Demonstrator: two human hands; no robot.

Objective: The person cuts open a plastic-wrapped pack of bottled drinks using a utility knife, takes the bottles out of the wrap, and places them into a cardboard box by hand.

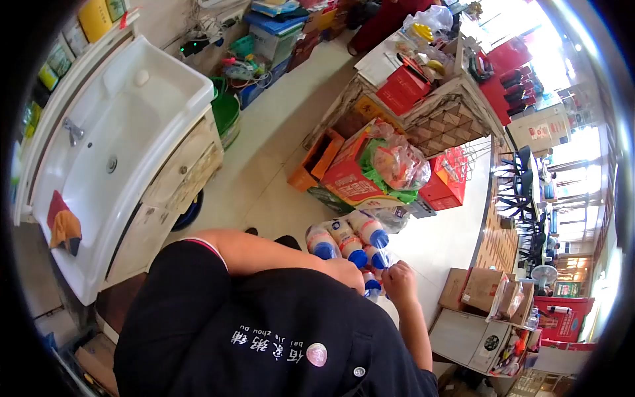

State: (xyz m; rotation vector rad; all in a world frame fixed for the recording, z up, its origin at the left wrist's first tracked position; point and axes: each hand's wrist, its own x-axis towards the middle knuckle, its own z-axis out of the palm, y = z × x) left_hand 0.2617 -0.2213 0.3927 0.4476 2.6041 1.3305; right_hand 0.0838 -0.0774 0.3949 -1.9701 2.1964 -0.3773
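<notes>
On the person's side of the red carton (347, 165), just beside it, is a pack of bottles (340, 233), pale and stout, their blue caps (358, 258) turned toward the person, with clear wrap (383, 258) shining about them. From where I stand I can't tell what bears the pack's weight. Both hands are at the capped end, the one farther from the carton. The right hand (400, 281) is curled small, thumb and fingers drawn together, seemingly pinching the wrap beside the caps; the left hand (347, 272) is over the caps, but its fingers are hidden from me, so I can't say whether it grips anything. I'd judge the bundle heavy if the bottles are full, which I can't make out, and each bottle stiff enough to bear a firm squeeze without much fear of breaking. The wrap is another matter: thin, slick, likely to stretch or tear if it has to carry the load, letting the bottles slide against one another. For the whole bundle, the sound hold looks to be a palm spread along each flank, with fingers tucked under the bottle bodies; for a single bottle, round the neck just beneath its cap, where the narrowing gives the fingers something to catch.
</notes>
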